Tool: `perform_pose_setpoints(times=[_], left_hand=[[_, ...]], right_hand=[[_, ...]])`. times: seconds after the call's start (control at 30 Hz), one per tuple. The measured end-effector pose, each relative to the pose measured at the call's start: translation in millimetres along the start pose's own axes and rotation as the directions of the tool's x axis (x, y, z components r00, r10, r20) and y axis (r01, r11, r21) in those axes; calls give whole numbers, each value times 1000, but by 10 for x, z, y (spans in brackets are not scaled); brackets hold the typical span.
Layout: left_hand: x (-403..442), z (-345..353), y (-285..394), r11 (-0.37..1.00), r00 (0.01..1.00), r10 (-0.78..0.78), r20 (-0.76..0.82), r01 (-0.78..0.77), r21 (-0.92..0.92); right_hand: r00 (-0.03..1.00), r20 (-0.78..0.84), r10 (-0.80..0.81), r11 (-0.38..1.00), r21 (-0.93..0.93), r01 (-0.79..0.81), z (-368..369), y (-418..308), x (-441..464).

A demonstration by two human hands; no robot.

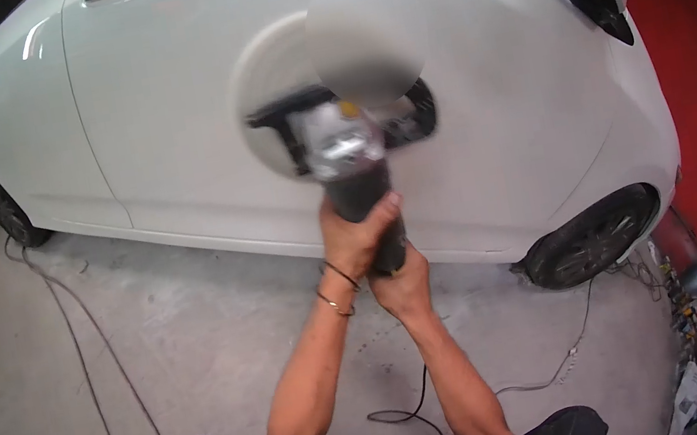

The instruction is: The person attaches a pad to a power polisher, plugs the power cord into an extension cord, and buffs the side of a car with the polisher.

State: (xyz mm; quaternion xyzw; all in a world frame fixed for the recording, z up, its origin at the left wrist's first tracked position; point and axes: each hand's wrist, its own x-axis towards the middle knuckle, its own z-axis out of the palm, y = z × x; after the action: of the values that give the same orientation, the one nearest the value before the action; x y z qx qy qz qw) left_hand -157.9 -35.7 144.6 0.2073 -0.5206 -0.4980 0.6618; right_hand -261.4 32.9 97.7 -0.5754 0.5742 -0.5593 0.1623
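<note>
A power tool (348, 158) with a dark body and a silvery head is held up in front of the white car door (174, 108). Round its dark body wrap the fingers of my left hand (354, 237). Lower down, near the rear end of the tool, my right hand (403, 280) is closed on it. A pale round disc (273, 69) shows behind the tool head, against the door panel, partly hidden and blurred. Dark bands are wound on my left wrist.
The car's wheels (597, 240) stand at left and right. Cables (87, 307) run over the grey floor (220, 331) at left, and a black cord (414, 414) loops between my arms. Small items and a paper (689, 389) lie at the right by a red surface (683, 69).
</note>
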Motion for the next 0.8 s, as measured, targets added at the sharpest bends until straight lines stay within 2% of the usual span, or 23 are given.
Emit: perform_pose_setpoints(times=[0.07, 0.1, 0.17, 0.2, 0.27, 0.3, 0.33, 0.4, 0.47, 0.57, 0.6, 0.7, 0.8], left_hand=[[97, -76, 277, 995, 997, 20, -74, -27, -93], [134, -61, 541, 990, 998, 17, -58, -25, -141], [277, -5, 921, 993, 1000, 9, -25, -12, -121], [352, 52, 1068, 994, 1000, -1, 1, 1, -107], [485, 252, 1231, 998, 999, 11, 53, -9, -56], [526, 361, 1287, 1000, 995, 25, 94, -25, -4], [537, 513, 1310, 997, 991, 43, 127, -50, 53], [526, 848, 1188, 984, 985, 22, 171, -51, 169], [485, 1158, 964, 936, 976, 0, 216, -76, 343], [292, 1575, 833, 795, 942, -115, 316, -104, 598], [247, 1681, 763, 741, 922, -164, 351, -120, 661], [138, 1791, 605, 726, 892, -202, 404, -141, 673], [126, 1743, 425, 759, 883, -193, 428, -142, 635]], right_hand=[[995, 85, 60, 982, -184, -44, -93, -506, 85], [995, 83, 62, 982, -184, -46, -117, -683, 130], [989, 135, -54, 984, -159, 75, -199, -929, 206], [991, 128, -48, 985, -159, 68, -229, -999, 232], [992, 117, -52, 997, 57, 45, -257, -1105, 267], [997, 55, -61, 986, 160, 51, -269, -1118, 243], [994, 6, -110, 963, 248, 105, -290, -1016, 273], [999, 15, 50, 945, 324, -53, -529, -972, 192], [996, -66, 64, 911, 412, -32, -622, -616, 126], [939, -266, 219, 839, 543, -41, -678, -84, 59], [931, -277, 238, 782, 623, -14, -705, -94, 5], [939, -301, 167, 843, 538, 23, -732, 254, -27], [930, -318, 185, 770, 634, 63, -721, 367, 10]])
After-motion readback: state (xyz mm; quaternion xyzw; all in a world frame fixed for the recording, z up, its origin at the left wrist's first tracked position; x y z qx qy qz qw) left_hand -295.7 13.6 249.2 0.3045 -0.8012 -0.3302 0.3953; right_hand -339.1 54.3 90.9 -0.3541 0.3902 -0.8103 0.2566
